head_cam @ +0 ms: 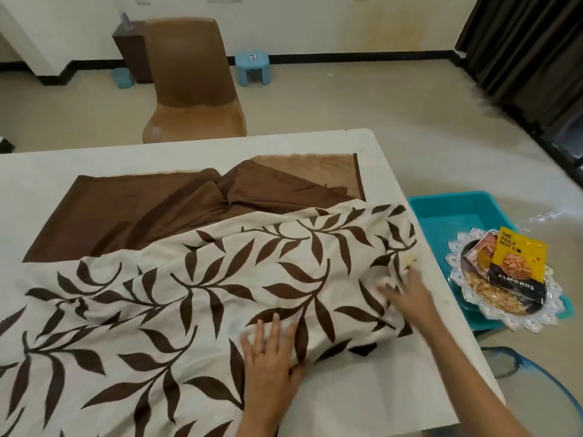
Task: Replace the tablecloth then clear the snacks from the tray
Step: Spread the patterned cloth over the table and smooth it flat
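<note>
The leaf-patterned cloth (220,279) covers the near half of the white surface (362,389), bunched in loose folds towards that surface's right edge; it overlaps a crumpled brown cloth (142,212) that lies on the far half of the surface, so the cloth swap looks to be under way rather than finished, though which of the two is the fresh one cannot be told. The left hand (271,351) lies flat on the leaf cloth near the front of the surface, its fingers (276,323) straight and released, gripping nothing; that reads as a pinning press, to anchor the fabric while the other side is worked. The right hand (407,294) is blurred, close to the surface's right edge; its fingers (388,290) appear stretched out on the fabric rather than clenched, probably smoothing or pushing the rumpled end. The silver tray (549,307) sits off the surface, past its right edge, resting on a teal bin (448,212); it was likely put there to leave the cloths free. On it, a yellow almonds packet (517,266) leans over loose snacks (482,291), so clearing the tray has not yet begun. A brown chair (192,83) stands beyond the surface's far edge.
</note>
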